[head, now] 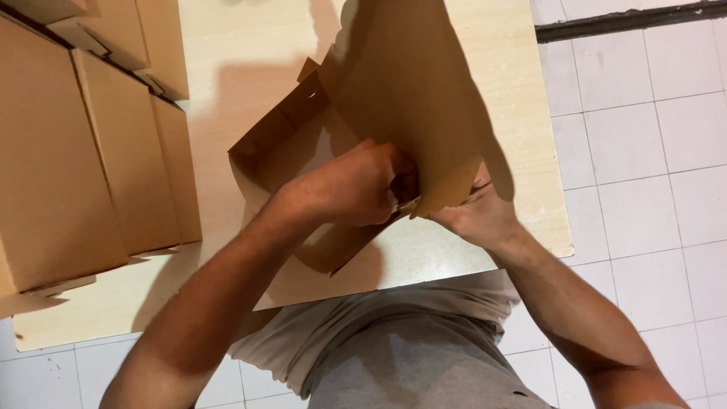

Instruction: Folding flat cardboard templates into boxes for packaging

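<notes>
Grey-shirted and bent over a pale wooden table [485,76], a person works a half-formed brown cardboard box [303,144] into shape, seen from the single head-mounted view. Both forearms reach up from the bottom of the frame. The left hand [352,189] is curled nearly into a fist at the box's near right corner, its fingers closed over the edge where the wall meets the big flap. The right hand [477,216] sits just beside it, partly hidden under the large raised lid panel [413,98]; it appears to press or pinch the panel's lower edge, though how far its fingers are closed cannot be told.

The box lies near the middle of the table, turned at an angle, its low side walls already standing and a small tab [309,95] poking up at the far corner. By the look of it, the step in hand is locking a corner: tucking a side flap into the wall beside the lid hinge. A next move would seem to call for a firm pinch at that seam while the lid is held back out of the way.

At the left edge of the table stands a stack of finished brown boxes [83,151], plain and rectangular, with no labels or print to be seen. White floor tiles [644,151] run along the right, crossed by a dark strip [628,21] at the top.
</notes>
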